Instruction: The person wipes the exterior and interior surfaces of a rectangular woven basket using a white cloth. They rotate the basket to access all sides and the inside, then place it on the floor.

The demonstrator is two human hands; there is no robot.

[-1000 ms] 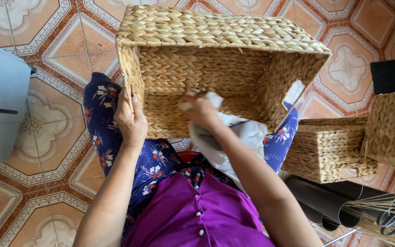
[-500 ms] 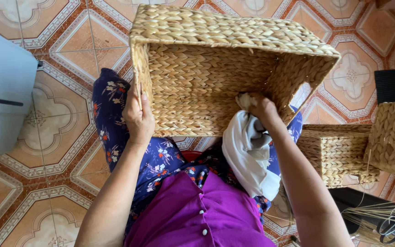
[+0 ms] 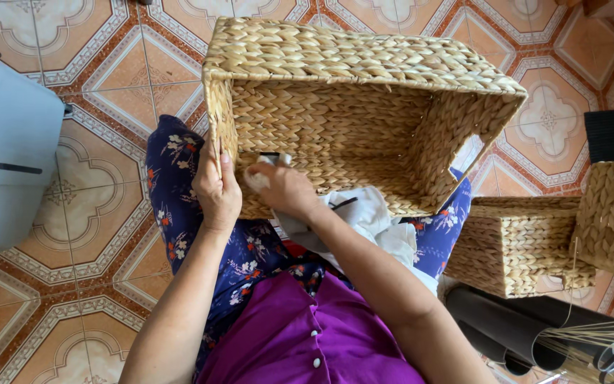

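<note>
Now the right hand [image 3: 287, 188], clenching a white cloth [image 3: 371, 217], is wiping further left inside the basket [image 3: 364, 64], nearing the left hand [image 3: 216, 188] that is gripping its rim

The scene is bright, with soft and even daylight and no hard glare. The inside of the woven basket [image 3: 349, 121] is a little darker, with gentle shadow. The picture is sharp in the middle; the tiled floor [image 3: 108, 213] bends slightly near the edges.
</note>
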